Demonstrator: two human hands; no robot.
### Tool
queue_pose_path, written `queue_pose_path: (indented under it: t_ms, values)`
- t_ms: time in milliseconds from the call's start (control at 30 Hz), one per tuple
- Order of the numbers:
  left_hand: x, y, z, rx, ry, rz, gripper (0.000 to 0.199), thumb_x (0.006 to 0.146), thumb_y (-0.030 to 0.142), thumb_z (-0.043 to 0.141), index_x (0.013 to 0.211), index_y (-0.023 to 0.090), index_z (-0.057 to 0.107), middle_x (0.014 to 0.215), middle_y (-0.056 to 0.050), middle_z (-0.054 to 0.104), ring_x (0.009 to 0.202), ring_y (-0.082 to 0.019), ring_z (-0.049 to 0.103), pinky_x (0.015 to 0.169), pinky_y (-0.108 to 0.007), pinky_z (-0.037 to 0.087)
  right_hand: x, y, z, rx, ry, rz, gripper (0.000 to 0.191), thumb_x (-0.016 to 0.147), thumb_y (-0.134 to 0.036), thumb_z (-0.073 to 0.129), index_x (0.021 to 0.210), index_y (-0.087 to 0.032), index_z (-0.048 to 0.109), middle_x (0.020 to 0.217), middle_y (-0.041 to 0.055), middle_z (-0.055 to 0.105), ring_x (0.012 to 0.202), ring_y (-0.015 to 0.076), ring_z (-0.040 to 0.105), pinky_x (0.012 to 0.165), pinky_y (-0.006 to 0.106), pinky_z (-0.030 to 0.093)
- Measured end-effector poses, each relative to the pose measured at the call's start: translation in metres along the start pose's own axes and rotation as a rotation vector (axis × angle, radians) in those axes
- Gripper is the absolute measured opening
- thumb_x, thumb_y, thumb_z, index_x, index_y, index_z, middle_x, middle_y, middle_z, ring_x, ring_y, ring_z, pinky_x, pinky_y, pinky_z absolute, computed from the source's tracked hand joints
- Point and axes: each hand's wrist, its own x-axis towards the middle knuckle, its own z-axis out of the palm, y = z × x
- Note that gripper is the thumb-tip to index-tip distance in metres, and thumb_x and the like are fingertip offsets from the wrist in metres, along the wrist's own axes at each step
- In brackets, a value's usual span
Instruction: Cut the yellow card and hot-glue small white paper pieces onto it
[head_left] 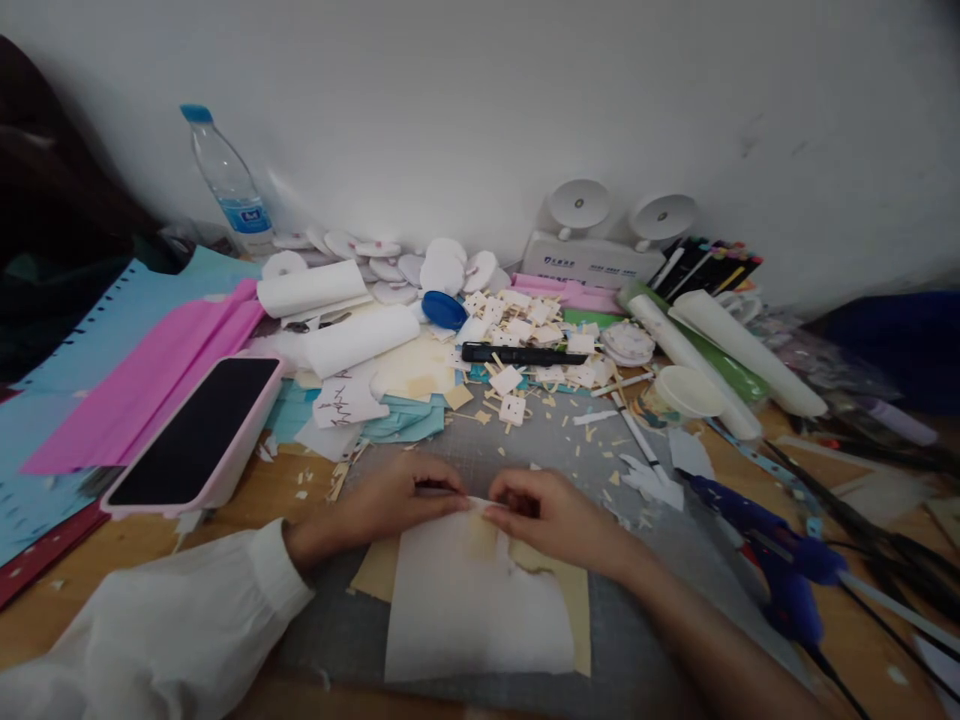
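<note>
A sheet of white paper (480, 610) lies in front of me over a tan sheet (583, 610), whose edges stick out at both sides. My left hand (405, 492) is closed, pinching the far edge of the white paper between thumb and fingers. Close beside it, my right hand (555, 515) pinches the same edge a little to the right. A yellowish patch shows on the paper just below the fingertips. Both sheets rest on a grey cutting mat (337, 640) strewn with small scraps.
Several small cream cutouts (512, 408) and a black cutter (525, 354) lie beyond my hands. A phone (202, 430) and a water bottle (232, 190) stand left. To the right are a blue glue gun (787, 570), scissors (862, 520) and white paper rolls (750, 350).
</note>
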Motion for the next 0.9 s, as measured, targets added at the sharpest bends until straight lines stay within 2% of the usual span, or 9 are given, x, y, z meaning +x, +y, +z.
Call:
queue_pose_path:
  t_ms: [167, 467, 900]
  values:
    - [0.0005, 0.0034, -0.0011, 0.010, -0.018, 0.006, 0.018, 0.088, 0.030, 0.059, 0.087, 0.017, 0.071, 0.080, -0.001, 0.070, 0.072, -0.013, 0.062, 0.065, -0.019, 0.042, -0.0016, -0.0052, 0.0000, -0.213, 0.001, -0.003, 0.026, 0.071, -0.035, 0.076, 0.082, -0.020, 0.057, 0.064, -0.0059, 0.053, 0.058, 0.0106, 0.046, 0.054, 0.022, 0.026]
    - [0.0006, 0.0031, 0.0006, 0.087, 0.032, -0.005, 0.015, 0.086, 0.030, 0.061, 0.090, 0.019, 0.070, 0.085, 0.000, 0.071, 0.077, -0.014, 0.062, 0.069, -0.020, 0.043, 0.0010, 0.0014, -0.0076, -0.046, -0.095, 0.027, 0.027, 0.072, -0.024, 0.072, 0.095, -0.023, 0.056, 0.065, -0.0080, 0.050, 0.058, 0.0098, 0.046, 0.052, 0.021, 0.029]
    - [0.0008, 0.0048, 0.0000, 0.093, 0.036, 0.001, 0.015, 0.086, 0.030, 0.061, 0.085, 0.018, 0.070, 0.080, 0.000, 0.070, 0.073, -0.013, 0.060, 0.066, -0.019, 0.041, 0.0045, 0.0006, 0.0000, -0.135, -0.016, 0.050, 0.037, 0.068, -0.039, 0.079, 0.092, -0.023, 0.057, 0.058, -0.0096, 0.048, 0.054, 0.0100, 0.045, 0.051, 0.022, 0.025]
